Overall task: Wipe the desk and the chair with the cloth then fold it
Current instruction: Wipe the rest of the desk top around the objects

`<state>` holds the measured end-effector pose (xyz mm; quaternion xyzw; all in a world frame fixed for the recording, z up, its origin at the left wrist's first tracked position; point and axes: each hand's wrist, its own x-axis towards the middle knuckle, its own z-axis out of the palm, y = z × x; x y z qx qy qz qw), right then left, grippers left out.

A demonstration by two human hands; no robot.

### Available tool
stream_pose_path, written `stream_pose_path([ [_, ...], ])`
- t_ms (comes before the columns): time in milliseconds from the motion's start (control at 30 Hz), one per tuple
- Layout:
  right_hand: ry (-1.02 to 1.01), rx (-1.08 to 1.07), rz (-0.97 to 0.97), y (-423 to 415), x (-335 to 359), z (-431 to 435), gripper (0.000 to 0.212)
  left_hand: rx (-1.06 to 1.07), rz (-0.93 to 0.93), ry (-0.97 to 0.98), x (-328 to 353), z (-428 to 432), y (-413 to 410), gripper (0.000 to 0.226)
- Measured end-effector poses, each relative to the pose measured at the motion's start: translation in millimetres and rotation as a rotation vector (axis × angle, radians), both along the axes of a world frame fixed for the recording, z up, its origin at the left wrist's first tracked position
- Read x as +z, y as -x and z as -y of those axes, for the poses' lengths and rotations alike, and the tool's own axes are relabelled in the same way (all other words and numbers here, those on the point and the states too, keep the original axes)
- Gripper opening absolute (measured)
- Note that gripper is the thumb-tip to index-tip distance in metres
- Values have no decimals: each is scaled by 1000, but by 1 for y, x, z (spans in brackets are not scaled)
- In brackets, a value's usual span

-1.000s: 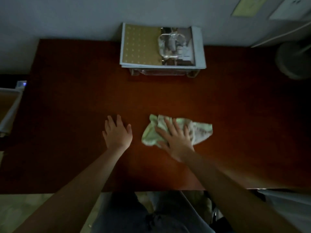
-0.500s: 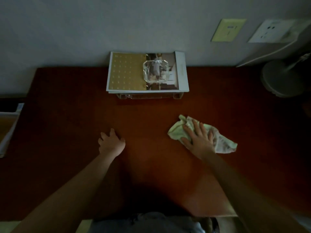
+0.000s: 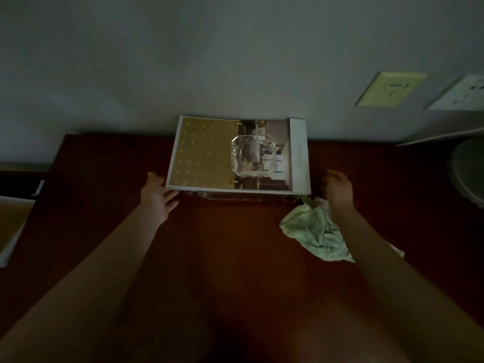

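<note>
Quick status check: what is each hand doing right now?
Left hand: open, fingers straight at the left edge of the booklet.
Right hand: cannot tell; fingers curled and blurred, next to the cloth.

Red-brown desk [image 3: 235, 258]; crumpled pale-green cloth [image 3: 314, 231] at right; clear stand [image 3: 235, 197] under open binder [image 3: 204, 153] by the wall
</note>
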<state>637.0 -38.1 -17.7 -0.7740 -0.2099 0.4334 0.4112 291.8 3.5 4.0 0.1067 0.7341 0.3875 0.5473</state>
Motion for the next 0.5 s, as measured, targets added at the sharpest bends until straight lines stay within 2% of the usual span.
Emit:
stream_pose_path([
  [67,36,-94,-288,3,3,-17,42,-85,106,-13,7,-12,-4,38],
  [200,6,-15,-529,15,9,-28,53,-232,97,20,7,-22,-1,33],
  [267,-3,38,-538,21,13,-31,52,-271,97,21,7,-24,0,32],
  [500,-23,91,-374,35,1,-18,54,-364,117,44,3,-32,13,43],
])
